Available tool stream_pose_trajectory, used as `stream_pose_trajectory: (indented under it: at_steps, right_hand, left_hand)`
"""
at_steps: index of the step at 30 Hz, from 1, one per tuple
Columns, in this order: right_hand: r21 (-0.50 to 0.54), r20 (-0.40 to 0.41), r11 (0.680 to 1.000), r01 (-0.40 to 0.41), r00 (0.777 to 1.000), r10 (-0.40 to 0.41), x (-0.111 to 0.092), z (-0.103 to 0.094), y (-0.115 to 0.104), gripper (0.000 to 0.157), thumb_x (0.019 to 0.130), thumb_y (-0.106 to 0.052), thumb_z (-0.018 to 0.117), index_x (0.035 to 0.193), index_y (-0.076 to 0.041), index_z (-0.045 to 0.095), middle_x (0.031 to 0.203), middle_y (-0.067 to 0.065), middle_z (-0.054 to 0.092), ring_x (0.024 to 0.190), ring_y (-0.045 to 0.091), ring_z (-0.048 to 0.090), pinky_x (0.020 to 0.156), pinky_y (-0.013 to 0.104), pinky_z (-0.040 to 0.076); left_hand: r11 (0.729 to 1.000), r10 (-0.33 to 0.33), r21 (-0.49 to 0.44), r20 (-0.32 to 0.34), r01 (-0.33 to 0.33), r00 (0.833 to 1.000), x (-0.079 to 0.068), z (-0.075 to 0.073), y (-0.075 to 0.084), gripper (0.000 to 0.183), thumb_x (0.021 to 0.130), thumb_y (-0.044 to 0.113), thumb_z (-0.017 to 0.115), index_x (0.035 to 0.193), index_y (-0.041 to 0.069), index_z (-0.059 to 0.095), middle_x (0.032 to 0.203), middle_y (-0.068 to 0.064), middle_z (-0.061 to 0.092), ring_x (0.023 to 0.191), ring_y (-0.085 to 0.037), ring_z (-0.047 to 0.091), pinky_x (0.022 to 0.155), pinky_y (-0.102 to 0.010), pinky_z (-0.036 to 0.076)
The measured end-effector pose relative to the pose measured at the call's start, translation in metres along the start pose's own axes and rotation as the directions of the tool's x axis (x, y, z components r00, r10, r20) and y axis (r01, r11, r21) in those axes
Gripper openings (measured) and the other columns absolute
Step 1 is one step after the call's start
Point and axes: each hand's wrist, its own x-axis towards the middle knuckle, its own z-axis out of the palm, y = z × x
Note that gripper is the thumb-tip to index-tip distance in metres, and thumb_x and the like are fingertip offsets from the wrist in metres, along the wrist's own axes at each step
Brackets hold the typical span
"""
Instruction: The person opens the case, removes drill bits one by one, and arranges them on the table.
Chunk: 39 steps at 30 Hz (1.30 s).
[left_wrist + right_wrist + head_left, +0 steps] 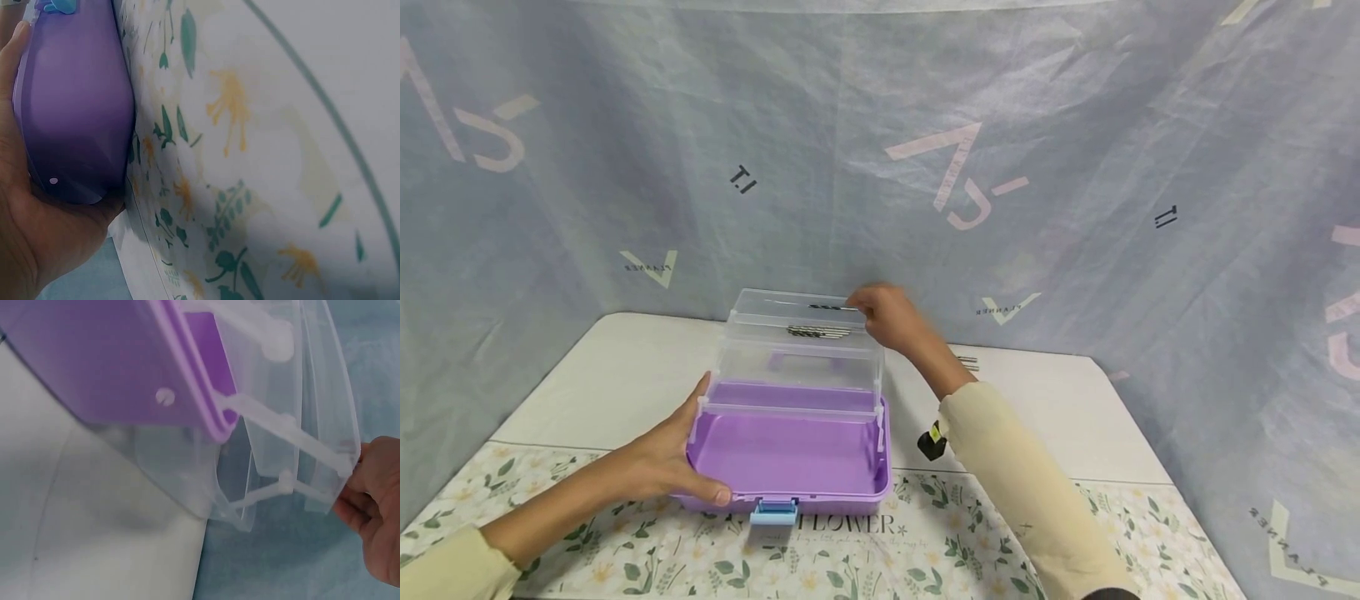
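Observation:
An open purple toolbox (pixel 790 454) stands at the table's front middle, with clear tiered trays (pixel 801 400) raised at its back. My left hand (pixel 666 454) grips its left end, thumb over the front rim; the left wrist view shows the palm against the purple wall (pixel 78 106). My right hand (pixel 887 317) holds the top tray's right corner, its fingers curled at the tray edge (pixel 350 437) in the right wrist view. Dark drill bits (pixel 826 307) lie in the top tray near those fingers. Several more bits (pixel 818 332) lie in the tier below.
A few thin metal bits (pixel 967 363) lie on the white tabletop behind my right forearm. A light blue latch (pixel 773 512) hangs at the box's front. The floral mat (pixel 820 575) covers the front of the table; a grey-blue printed curtain (pixel 842 167) hangs behind.

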Motion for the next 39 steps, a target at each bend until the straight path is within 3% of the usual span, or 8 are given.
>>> stream_pose_trajectory:
  at_steps: [6, 12, 19, 26, 35, 39]
  right_hand:
    - [-0.029, 0.052, 0.999, -0.029, 0.998, 0.03, 0.01, 0.003, -0.009, 0.054, 0.095, 0.018, 0.052, 0.136, -0.003, 0.081, 0.133, 0.014, 0.082, 0.117, 0.029, 0.075, 0.107, 0.044, 0.062]
    - [-0.042, 0.064, 0.999, -0.034, 0.997, 0.037, 0.015, 0.003, -0.016, 0.048, 0.1, 0.015, 0.052, 0.134, -0.003, 0.082, 0.129, 0.015, 0.083, 0.096, 0.025, 0.067, 0.093, 0.039, 0.058]
    - [-0.044, 0.092, 0.996, -0.075, 0.993, 0.078, 0.02, 0.005, -0.02, 0.048, 0.099, 0.013, 0.055, 0.135, -0.003, 0.081, 0.131, 0.015, 0.083, 0.122, 0.03, 0.077, 0.108, 0.043, 0.062]
    - [-0.073, 0.088, 0.993, -0.092, 0.991, 0.098, 0.022, 0.007, -0.02, 0.043, 0.102, 0.01, 0.056, 0.132, -0.003, 0.083, 0.132, 0.015, 0.083, 0.128, 0.031, 0.078, 0.11, 0.043, 0.063]
    - [-0.1, 0.048, 0.994, -0.048, 0.997, 0.053, 0.026, 0.009, -0.018, 0.035, 0.104, 0.009, 0.062, 0.119, -0.007, 0.089, 0.123, 0.01, 0.086, 0.118, 0.024, 0.08, 0.105, 0.038, 0.064]
    - [-0.109, 0.028, 0.993, -0.042, 0.999, 0.045, 0.026, 0.01, -0.017, 0.035, 0.104, 0.009, 0.062, 0.121, -0.005, 0.088, 0.127, 0.012, 0.085, 0.124, 0.027, 0.08, 0.107, 0.039, 0.064]
  left_hand:
    - [1.0, 0.004, 0.024, -0.009, -0.004, 1.0, 0.0, 0.0, -0.001, 0.175, 0.069, 0.021, 0.109, 0.176, 0.019, -0.03, 0.172, -0.037, 0.038, 0.13, -0.032, 0.067, 0.115, -0.074, 0.048]
    - [1.0, 0.01, 0.024, -0.005, -0.01, 1.0, 0.001, 0.0, 0.001, 0.176, 0.069, 0.023, 0.109, 0.176, 0.018, -0.03, 0.172, -0.038, 0.037, 0.129, -0.033, 0.067, 0.114, -0.073, 0.049]
    - [1.0, -0.01, -0.006, 0.0, 0.01, 1.0, 0.0, 0.0, 0.001, 0.176, 0.07, 0.022, 0.109, 0.176, 0.021, -0.031, 0.173, -0.038, 0.034, 0.127, -0.033, 0.068, 0.112, -0.069, 0.052]
    - [0.999, -0.021, 0.049, -0.018, 0.022, 1.0, -0.001, 0.0, 0.001, 0.176, 0.069, 0.025, 0.11, 0.176, 0.017, -0.031, 0.173, -0.041, 0.032, 0.133, -0.038, 0.066, 0.116, -0.082, 0.043]
    - [0.997, -0.028, 0.066, -0.024, 0.03, 0.999, -0.001, 0.001, 0.0, 0.176, 0.069, 0.025, 0.109, 0.176, 0.014, -0.03, 0.173, -0.042, 0.033, 0.134, -0.039, 0.066, 0.116, -0.084, 0.042]
    - [0.998, -0.024, 0.063, -0.024, 0.026, 0.999, -0.001, 0.001, 0.0, 0.176, 0.069, 0.025, 0.109, 0.176, 0.014, -0.03, 0.173, -0.042, 0.033, 0.134, -0.04, 0.066, 0.116, -0.085, 0.041]
